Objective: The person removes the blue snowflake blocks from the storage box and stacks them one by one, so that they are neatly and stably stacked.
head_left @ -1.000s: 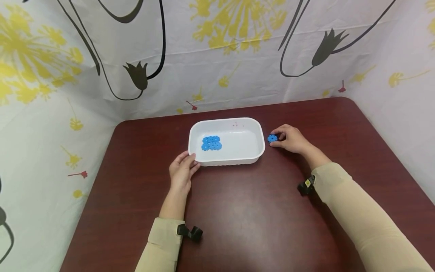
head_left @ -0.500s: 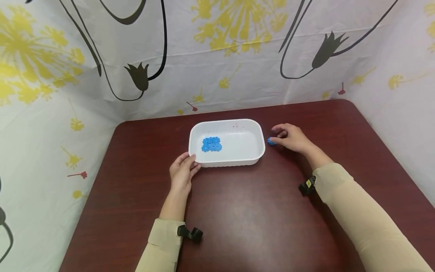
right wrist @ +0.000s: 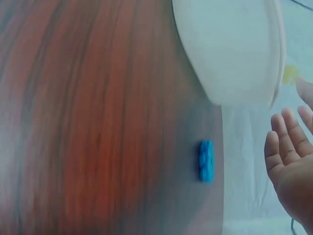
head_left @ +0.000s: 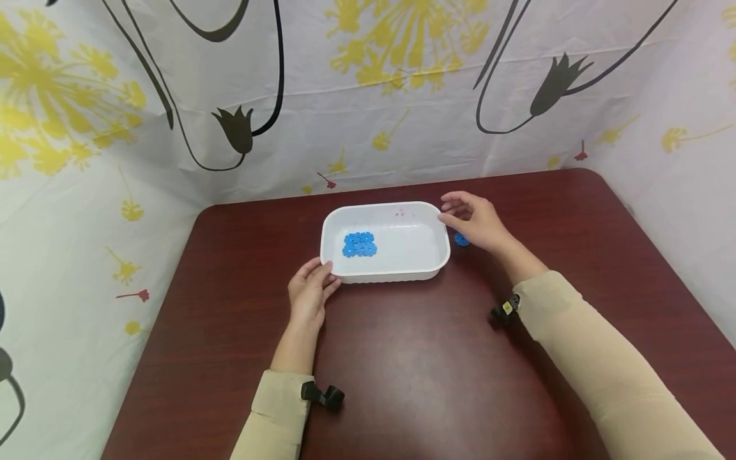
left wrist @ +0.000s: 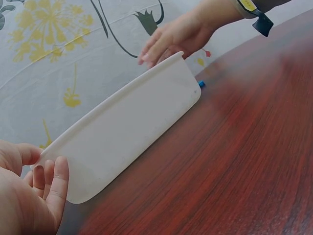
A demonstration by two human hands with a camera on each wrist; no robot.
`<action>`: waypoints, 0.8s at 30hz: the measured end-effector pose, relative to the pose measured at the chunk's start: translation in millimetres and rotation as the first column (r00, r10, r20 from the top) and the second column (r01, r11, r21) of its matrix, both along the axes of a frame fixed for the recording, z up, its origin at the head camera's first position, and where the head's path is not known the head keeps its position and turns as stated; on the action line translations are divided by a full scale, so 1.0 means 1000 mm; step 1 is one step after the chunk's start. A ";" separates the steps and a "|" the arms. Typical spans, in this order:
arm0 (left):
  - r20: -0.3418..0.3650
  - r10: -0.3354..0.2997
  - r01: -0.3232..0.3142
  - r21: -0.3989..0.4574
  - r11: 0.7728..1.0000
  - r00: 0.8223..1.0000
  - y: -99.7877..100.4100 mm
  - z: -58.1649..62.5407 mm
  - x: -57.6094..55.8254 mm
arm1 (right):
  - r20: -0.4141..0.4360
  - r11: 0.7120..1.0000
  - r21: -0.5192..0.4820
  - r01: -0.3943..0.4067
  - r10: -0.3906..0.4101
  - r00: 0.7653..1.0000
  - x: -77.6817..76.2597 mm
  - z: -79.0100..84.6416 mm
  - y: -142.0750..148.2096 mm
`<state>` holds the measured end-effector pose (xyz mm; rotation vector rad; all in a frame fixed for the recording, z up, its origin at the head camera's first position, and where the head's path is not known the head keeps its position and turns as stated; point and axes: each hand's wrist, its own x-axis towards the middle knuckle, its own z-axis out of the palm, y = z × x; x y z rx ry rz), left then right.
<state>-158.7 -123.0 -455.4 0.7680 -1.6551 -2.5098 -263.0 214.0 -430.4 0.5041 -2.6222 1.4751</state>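
Note:
A white plastic tray (head_left: 391,278) stands on the table, with several blue snowflake-shaped discs (head_left: 360,245) lying flat in its left half. My left hand (head_left: 308,295) pinches the front left corner of the tray, the thumb over the rim and the fingers against the outer wall (left wrist: 132,122). Beside the tray's right end, my right hand (head_left: 480,223) holds nothing; its fingers are spread and loosely bent near the back right corner. Below that hand, a small stack of blue discs (right wrist: 206,161) lies on the table, partly hidden by the hand in the head view.
The dark red wooden table (head_left: 402,370) reaches back to a white flower-printed cloth (head_left: 402,147), which also hangs at both sides. Each sleeve cuff carries a small black camera (head_left: 323,396).
My right hand has let go of the blue disc and moved up and left toward the tray's back right corner. The left hand stays on the tray.

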 end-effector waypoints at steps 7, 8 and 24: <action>-0.013 0.012 -0.012 0.019 1.000 1.000 0.000 0.000 0.000 | -0.065 0.998 -0.055 -0.038 0.035 0.997 0.003 0.009 -0.028; -0.014 0.012 -0.011 0.019 1.000 1.000 0.000 0.000 -0.001 | -0.073 0.998 -0.056 -0.039 0.034 0.997 0.002 0.009 -0.030; -0.014 0.029 -0.029 0.023 0.999 0.999 0.001 -0.001 -0.003 | -0.048 0.995 -0.023 -0.099 0.098 0.994 -0.008 0.005 -0.067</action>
